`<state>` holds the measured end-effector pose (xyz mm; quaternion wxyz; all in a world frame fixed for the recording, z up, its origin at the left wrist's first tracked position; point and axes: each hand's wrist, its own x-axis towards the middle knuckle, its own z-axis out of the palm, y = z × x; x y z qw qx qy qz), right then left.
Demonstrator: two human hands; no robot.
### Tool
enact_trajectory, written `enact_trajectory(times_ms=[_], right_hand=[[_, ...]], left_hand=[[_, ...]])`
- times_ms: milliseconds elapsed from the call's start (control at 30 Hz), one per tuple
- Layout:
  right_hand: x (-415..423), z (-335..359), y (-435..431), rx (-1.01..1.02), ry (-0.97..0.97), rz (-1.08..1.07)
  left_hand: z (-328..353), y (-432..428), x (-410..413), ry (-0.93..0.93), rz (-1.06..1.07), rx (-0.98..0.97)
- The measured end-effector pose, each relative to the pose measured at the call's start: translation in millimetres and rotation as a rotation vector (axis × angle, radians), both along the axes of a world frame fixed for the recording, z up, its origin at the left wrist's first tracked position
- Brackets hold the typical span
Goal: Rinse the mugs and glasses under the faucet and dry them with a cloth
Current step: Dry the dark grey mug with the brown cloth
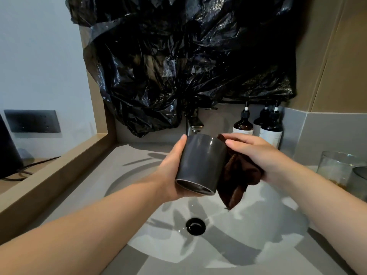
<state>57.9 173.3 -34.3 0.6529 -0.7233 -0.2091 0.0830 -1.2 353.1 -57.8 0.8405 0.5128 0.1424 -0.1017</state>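
Note:
A dark grey mug (200,163) is held over the sink, tilted with its mouth toward me and down. My left hand (170,173) grips its left side, thumb along the wall. My right hand (256,155) holds a dark brown cloth (236,179) against the mug's right side, and the cloth's tail hangs below. The faucet (193,124) stands just behind the mug; no water is seen running. A clear glass (337,167) and a grey glass (357,183) stand on the counter at the right edge.
The white basin (258,235) with a black drain (195,226) lies below my hands. Three dark pump bottles (258,126) stand behind right. A black plastic bag (178,66) covers the wall above the faucet. A wooden ledge (59,167) runs along the left.

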Motion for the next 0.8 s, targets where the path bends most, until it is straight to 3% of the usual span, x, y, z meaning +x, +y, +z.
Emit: enact_trajectory(times_ms=[167,233,433,600,800], right_hand=[[2,-9,-12,-0.121,0.032,0.220],[4,-17,-9,-0.187,-0.008,0.203],[1,-21,-3,-0.080,0.036,0.164],[-1,-23,1,-0.182,0.003,0.027],[-4,-21,2,-0.141,0.033,0.033]], left_hand=[[-15,-4,6,0.047,-0.081,-0.016],[-23,-3,6,0.062,-0.118,-0.024],[-35,4,15,0.091,-0.151,0.089],[-43,-7,19,-0.011,-0.033,0.332],[-41,-12,11,-0.097,-0.048,0.355]])
